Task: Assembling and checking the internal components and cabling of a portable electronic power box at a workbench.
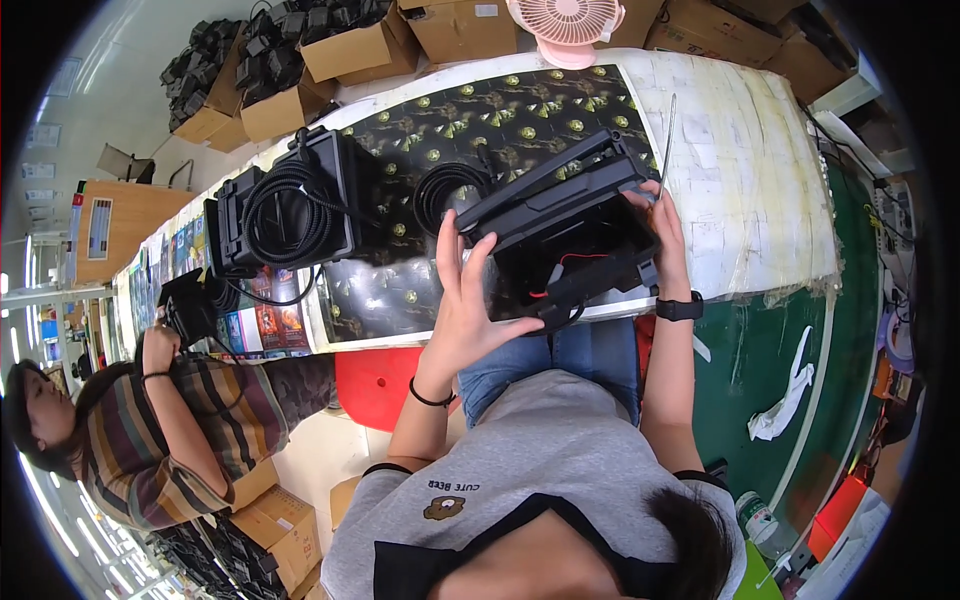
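A black plastic case (590,190) is tilted above the table edge in front of me, its lid raised and its dark hollow facing me. Inside it a thin red wire (583,256) shows. My left hand (462,295) grips the case's left end, fingertips on the lid side and thumb on the near lower edge. At the right end my right hand (667,240) is closed on the case's side. A thin metal rod-like tool (668,140) sticks up from that hand; its lower end is hidden. Behind the case lies a coiled black cable (440,195).
A black case with a coiled hose-like cable (290,215) stands on the table to the left. Beyond it a co-worker's hand (160,345) touches a black part. Cartons (360,45) of black parts and a pink fan (567,25) stand along the far side. A dark patterned mat (390,300) covers the tabletop.
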Demonstrator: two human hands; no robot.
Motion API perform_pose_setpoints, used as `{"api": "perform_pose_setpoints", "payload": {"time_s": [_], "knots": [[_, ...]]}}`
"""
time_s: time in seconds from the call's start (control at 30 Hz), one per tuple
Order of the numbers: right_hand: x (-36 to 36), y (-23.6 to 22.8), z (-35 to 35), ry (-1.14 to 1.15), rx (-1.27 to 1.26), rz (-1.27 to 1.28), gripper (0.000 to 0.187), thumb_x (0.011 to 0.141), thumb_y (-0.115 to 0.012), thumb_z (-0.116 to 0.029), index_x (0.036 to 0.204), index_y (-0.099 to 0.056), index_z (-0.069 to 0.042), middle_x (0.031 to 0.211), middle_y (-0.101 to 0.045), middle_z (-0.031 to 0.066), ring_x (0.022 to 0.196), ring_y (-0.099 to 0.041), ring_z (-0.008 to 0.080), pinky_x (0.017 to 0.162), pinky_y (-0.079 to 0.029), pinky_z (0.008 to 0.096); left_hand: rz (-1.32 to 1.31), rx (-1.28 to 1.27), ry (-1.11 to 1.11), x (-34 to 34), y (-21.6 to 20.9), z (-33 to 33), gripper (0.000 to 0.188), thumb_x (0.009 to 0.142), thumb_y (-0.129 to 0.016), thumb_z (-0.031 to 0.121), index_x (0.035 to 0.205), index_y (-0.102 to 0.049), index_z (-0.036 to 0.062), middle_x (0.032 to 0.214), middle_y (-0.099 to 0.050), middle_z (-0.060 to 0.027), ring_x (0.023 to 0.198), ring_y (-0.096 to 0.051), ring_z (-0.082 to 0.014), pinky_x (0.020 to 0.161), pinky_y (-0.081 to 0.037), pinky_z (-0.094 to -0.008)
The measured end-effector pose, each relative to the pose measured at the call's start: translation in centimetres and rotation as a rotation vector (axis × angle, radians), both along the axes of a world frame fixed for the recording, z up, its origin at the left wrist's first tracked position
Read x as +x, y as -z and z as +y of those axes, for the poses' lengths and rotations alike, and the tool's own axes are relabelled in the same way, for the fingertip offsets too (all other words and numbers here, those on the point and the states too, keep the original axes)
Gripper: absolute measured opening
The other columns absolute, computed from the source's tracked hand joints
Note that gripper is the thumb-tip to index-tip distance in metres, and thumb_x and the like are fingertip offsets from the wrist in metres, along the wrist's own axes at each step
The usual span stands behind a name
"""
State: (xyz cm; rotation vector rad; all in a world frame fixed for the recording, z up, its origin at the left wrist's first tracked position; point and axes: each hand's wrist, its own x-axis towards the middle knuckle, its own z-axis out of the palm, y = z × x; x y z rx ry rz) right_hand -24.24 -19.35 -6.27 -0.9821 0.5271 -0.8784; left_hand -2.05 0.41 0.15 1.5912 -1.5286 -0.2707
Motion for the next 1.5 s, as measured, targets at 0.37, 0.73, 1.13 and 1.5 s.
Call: {"api": "perform_pose_setpoints", "payload": {"time_s": [0.37,0.73,1.13,1.5], "knots": [[-0.3,1.2,0.1,0.046,-0.101,0.07,0.051,0.093,-0.063,-0.025,0.136,-0.045,-0.006,0.122,-0.056,0.0055,0.108,-0.054,0.012,0.091,-0.043,0.0219,0.21,-0.037,0.019,1.3,0.8,-2.7,0.09,0.061,-0.092,0.022,0.136,-0.046,0.0085,0.147,-0.022,-0.0158,0.138,-0.031,-0.0373,0.114,-0.031,-0.0463],[-0.1,1.1,0.0,0.256,-0.332,0.094,0.036,0.087,-0.07,-0.012,0.119,-0.053,-0.007,0.106,-0.056,0.001,0.076,-0.048,0.0055,0.067,-0.04,0.0178,0.092,-0.109,-0.091,-0.5,1.2,-3.7,0.066,0.058,-0.092,0.019,0.117,-0.063,0.0136,0.143,-0.022,-0.0155,0.136,-0.03,-0.0375,0.114,-0.03,-0.0485],[-0.1,-6.4,4.6,0.431,-0.771,0.779,0.008,0.084,-0.066,0.001,0.092,-0.067,0.0,0.076,-0.064,0.0059,0.066,-0.057,0.0123,0.066,-0.046,0.0234,0.24,-0.103,-0.003,-0.3,1.5,-3.6,0.062,0.06,-0.09,0.014,0.116,-0.064,0.0144,0.148,-0.019,-0.0144,0.137,-0.03,-0.0387,0.116,-0.028,-0.0453],[0.1,-7.5,5.4,0.344,-0.264,0.421,0.028,0.087,-0.066,0.0,0.115,-0.068,-0.005,0.069,-0.049,-0.006,0.06,-0.043,0.0015,0.054,-0.035,0.0207,0.19,-0.103,0.012,0.4,2.3,-3.6,0.062,0.062,-0.091,0.023,0.117,-0.063,0.0128,0.148,-0.018,-0.0131,0.135,-0.032,-0.0376,0.11,-0.033,-0.0465]]}}
